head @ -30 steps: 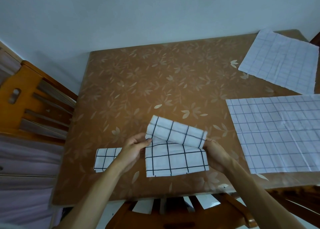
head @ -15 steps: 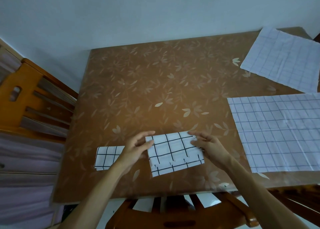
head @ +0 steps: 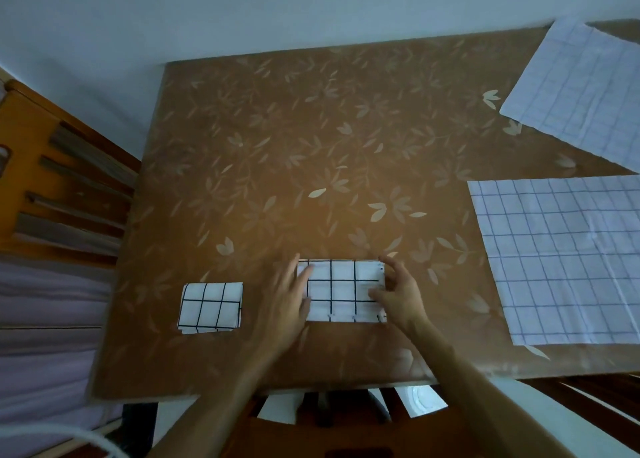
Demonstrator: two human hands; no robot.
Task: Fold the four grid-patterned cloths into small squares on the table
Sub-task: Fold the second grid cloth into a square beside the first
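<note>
A white cloth with a black grid (head: 341, 289) lies folded into a short rectangle near the table's front edge. My left hand (head: 289, 301) rests flat on its left end with straight fingers. My right hand (head: 398, 293) grips its right end, thumb on top and fingers curled over the far corner. A smaller folded grid cloth (head: 211, 307) sits to the left of my hands. Two unfolded grid cloths lie to the right: one at the front right (head: 561, 253), one at the back right (head: 581, 86).
The brown leaf-patterned table (head: 311, 152) stands against a pale wall. A wooden chair (head: 52, 180) is at the left side. Another chair back shows under the front edge, between my arms.
The raised far flap of the middle cloth came down toward me and now lies flat. My hands moved from holding the fold's ends to lying on the flattened rectangle.
</note>
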